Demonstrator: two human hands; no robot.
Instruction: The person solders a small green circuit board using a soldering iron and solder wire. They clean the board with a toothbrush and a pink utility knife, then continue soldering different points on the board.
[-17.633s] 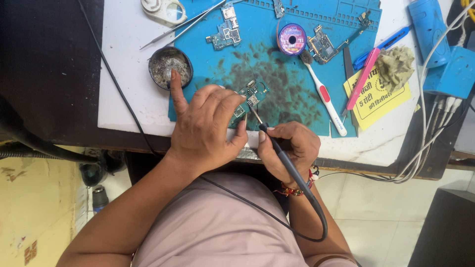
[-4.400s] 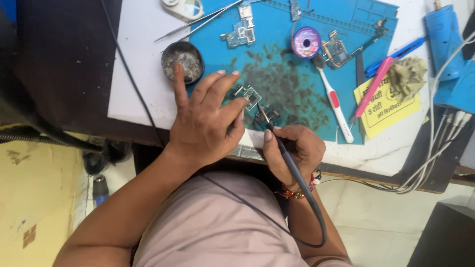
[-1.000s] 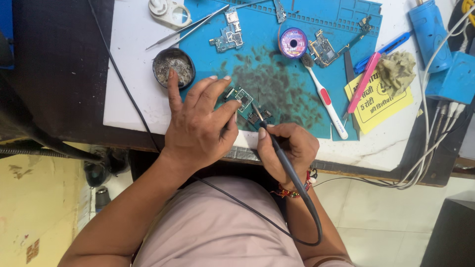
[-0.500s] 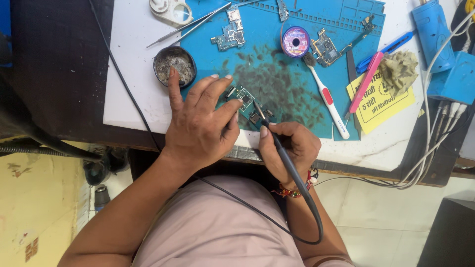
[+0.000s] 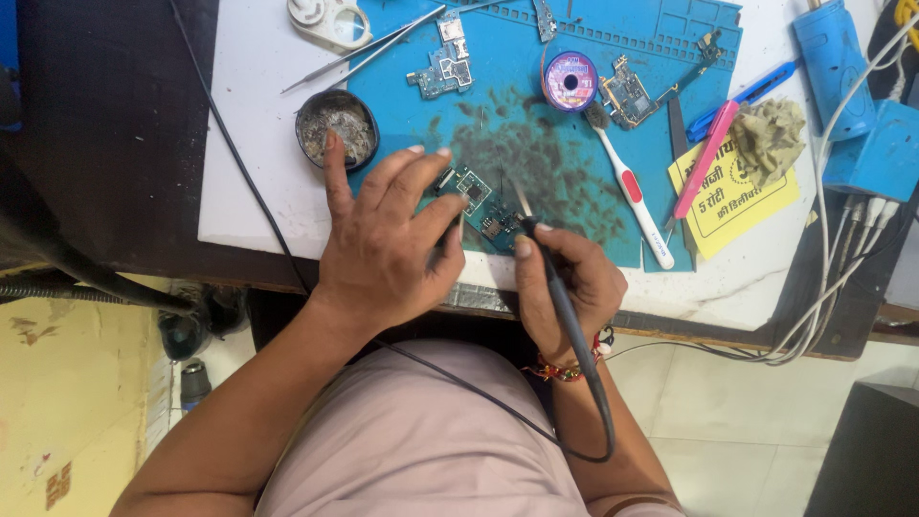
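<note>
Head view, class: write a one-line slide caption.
Left hand steadies a small circuit board on a blue mat while the right hand holds a soldering iron.

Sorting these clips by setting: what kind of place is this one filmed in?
Most likely a small electronics repair bench. A blue work mat holds several bare circuit boards, the right hand holds a corded soldering iron over a board steadied by the left hand, and tweezers lie nearby.

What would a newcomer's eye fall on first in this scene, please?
Two hands meet mid-frame over a small green circuit board on the stained blue mat: the left hand pins it, the right hand holds a corded soldering iron. Beyond lie a purple solder spool and a white-and-red toothbrush.
</note>
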